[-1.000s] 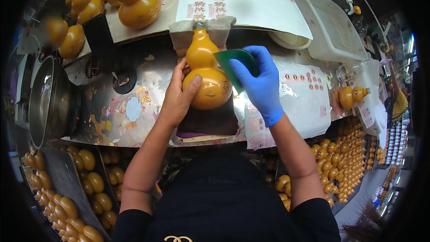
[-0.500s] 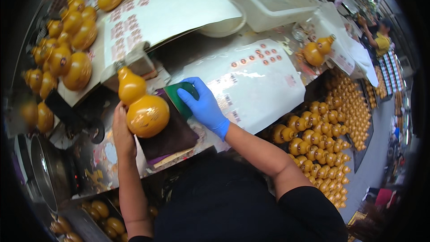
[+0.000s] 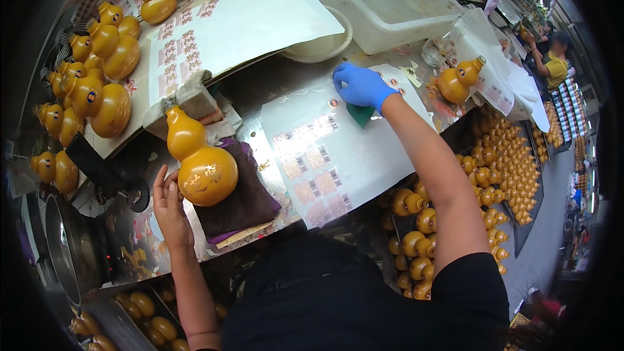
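A yellow gourd-shaped bottle with gold markings rests on a dark brown cloth pad, its neck leaning against a grey-white block. My bare left hand is open beside the bottle's lower bulb, fingers apart and fingertips close to its side; whether they touch I cannot tell. My right hand, in a blue glove, is over the far part of a translucent sticker sheet. A green flat scraper sticks out below its curled palm. Round orange stickers show near the hand, partly covered by it.
Several gourd bottles stand at the left, and one more at the right. A second sticker sheet lies on a raised board. Beyond are a white bowl and a plastic tub. Many bottles fill racks at lower right.
My right hand has moved from beside the bottle to the far part of the sticker sheet, taking the green scraper along. My left hand has loosened from the bottle and dropped slightly.
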Demonstrator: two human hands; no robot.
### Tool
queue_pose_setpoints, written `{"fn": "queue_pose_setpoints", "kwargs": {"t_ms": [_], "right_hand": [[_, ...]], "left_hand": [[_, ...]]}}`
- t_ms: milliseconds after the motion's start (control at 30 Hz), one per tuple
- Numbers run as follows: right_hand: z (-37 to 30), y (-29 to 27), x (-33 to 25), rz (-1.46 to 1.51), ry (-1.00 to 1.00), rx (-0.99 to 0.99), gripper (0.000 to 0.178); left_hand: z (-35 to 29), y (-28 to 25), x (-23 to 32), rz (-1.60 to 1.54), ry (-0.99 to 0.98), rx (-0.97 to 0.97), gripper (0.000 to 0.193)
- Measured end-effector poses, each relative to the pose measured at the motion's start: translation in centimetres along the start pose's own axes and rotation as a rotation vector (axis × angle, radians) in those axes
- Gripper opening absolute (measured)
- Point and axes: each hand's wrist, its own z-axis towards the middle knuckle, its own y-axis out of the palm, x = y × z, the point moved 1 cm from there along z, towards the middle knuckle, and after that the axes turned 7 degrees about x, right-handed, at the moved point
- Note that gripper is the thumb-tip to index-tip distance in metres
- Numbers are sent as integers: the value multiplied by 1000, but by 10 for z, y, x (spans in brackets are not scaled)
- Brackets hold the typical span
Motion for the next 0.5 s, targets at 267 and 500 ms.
{"fn": "queue_pose_setpoints", "kwargs": {"t_ms": [267, 500], "right_hand": [[23, -20, -10, -104, -158, -325, 52], [18, -21, 4, 270, -38, -345, 41]], "left_hand": [[2, 0, -1, 38, -6, 40, 39], [17, 0, -4, 25, -30, 37, 38]]}}
